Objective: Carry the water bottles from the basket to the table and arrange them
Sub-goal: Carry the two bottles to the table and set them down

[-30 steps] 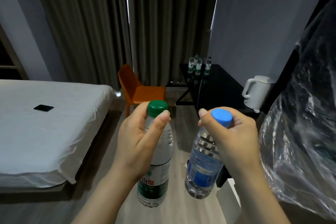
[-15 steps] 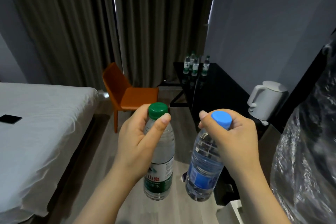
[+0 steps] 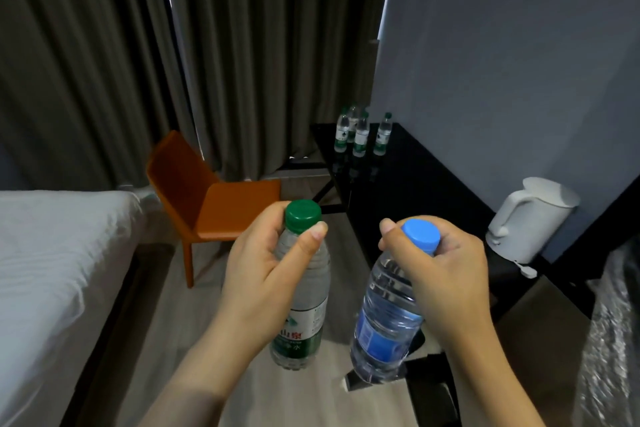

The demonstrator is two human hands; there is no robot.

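Closer than a moment ago, the bench (image 3: 415, 191) already carries several bottles (image 3: 361, 135) beyond the left hand (image 3: 263, 274), which grips a green bottle (image 3: 308, 308), and the right hand (image 3: 446, 274), which grips a blue bottle (image 3: 384, 322), both yet to be placed there.

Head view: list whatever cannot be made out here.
All in the head view:
- Bottles on the table: far, small, overlapping; exact count unclear.
- Green-capped bottle: left hand covers its neck.
- Blue-capped bottle: right hand covers its neck.
- Clear plastic: blurred, cut by right edge.
- Bed: cut by left edge.
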